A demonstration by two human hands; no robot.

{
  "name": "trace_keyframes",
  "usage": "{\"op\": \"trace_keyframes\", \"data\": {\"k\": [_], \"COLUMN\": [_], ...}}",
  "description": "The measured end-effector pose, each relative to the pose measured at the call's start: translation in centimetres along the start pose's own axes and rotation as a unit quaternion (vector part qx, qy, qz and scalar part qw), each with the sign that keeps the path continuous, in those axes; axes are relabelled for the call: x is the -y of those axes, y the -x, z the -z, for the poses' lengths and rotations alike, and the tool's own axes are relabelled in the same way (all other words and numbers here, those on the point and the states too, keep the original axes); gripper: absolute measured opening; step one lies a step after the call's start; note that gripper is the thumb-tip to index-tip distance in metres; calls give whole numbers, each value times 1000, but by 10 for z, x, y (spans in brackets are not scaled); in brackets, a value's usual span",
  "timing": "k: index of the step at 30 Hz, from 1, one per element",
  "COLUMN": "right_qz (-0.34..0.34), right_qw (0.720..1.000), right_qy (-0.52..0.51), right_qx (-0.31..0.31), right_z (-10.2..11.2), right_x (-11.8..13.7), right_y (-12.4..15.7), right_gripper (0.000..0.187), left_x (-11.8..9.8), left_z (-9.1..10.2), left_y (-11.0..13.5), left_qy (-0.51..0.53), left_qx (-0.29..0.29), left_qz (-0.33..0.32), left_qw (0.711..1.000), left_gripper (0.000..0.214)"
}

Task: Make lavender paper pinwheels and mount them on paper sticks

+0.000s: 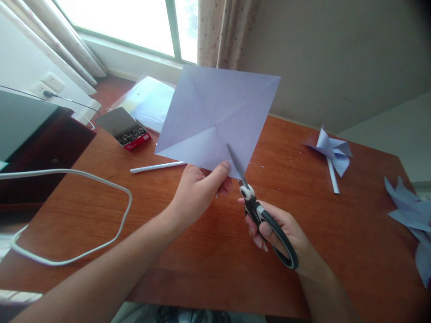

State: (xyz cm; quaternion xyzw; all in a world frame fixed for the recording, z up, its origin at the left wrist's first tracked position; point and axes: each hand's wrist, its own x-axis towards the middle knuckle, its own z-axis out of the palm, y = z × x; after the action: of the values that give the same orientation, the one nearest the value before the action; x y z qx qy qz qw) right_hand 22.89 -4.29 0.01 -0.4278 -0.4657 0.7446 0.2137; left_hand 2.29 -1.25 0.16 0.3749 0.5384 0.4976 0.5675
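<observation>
My left hand [198,188] pinches the lower edge of a pale lilac paper square [215,112] with diagonal creases, held up above the wooden desk [208,251]. My right hand [279,229] grips black-and-white scissors [259,211] through the handles. The blades point up and left and lie along a crease in the paper's lower corner, reaching toward its centre.
An open box of pins [128,132] and a clear folder [148,101] lie at the back left. A rolled white paper stick [156,167] rests near them. A finished paper pinwheel [332,150] lies to the right, paper scraps [412,215] at the far right. A white cable [84,215] loops on the left.
</observation>
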Motion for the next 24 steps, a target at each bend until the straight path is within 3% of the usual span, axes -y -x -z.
{"op": "trace_keyframes", "data": {"k": [24], "right_qz": [-1], "right_qw": [1000], "right_qy": [17], "right_qx": [-1], "right_z": [-1], "right_x": [1], "right_y": [-1], "right_gripper": [56], "left_x": [0], "left_z": [0], "left_y": [0], "left_qy": [-1], "left_qx": [-5], "left_qz": [9], "left_qw": [1000], "left_gripper": [37]}}
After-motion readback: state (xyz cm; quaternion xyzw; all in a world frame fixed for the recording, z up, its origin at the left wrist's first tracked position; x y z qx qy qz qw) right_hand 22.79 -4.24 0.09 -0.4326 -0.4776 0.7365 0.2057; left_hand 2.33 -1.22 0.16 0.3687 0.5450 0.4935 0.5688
